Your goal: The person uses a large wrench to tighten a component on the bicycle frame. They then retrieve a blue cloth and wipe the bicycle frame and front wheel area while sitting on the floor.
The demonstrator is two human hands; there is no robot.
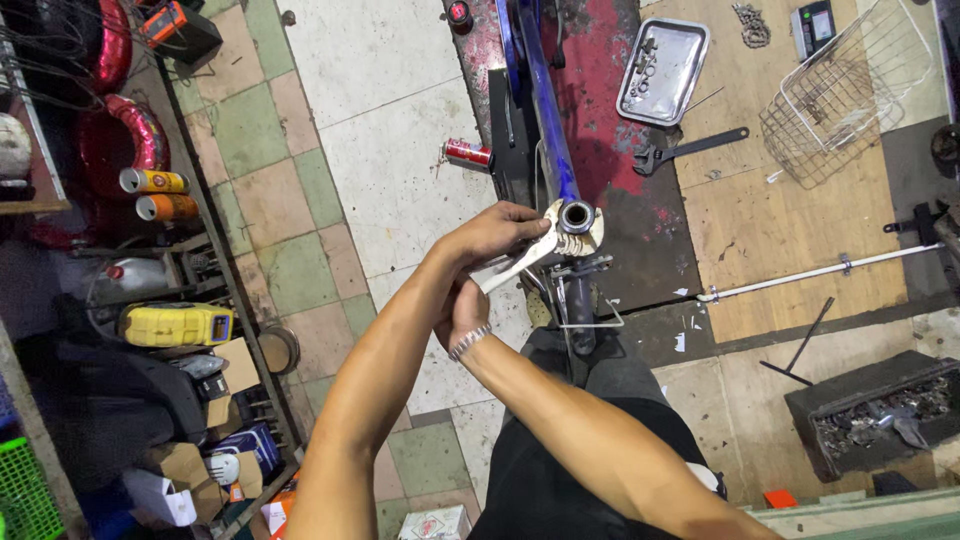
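A blue bicycle frame stands upright in front of me, its round open tube end facing up. A silver wrench has its jaws clamped around that tube end. My left hand lies over the wrench near its head and grips it. My right hand, with a beaded band at the wrist, holds the lower end of the wrench handle and is partly hidden behind my left forearm. My dark trousers fill the bottom of the view.
On the wooden floor boards lie a metal tray with small parts, a black wrench and a wire basket. A red spray can lies on the tiles. Cluttered shelves with cans and a yellow container line the left. A black bin of scrap sits right.
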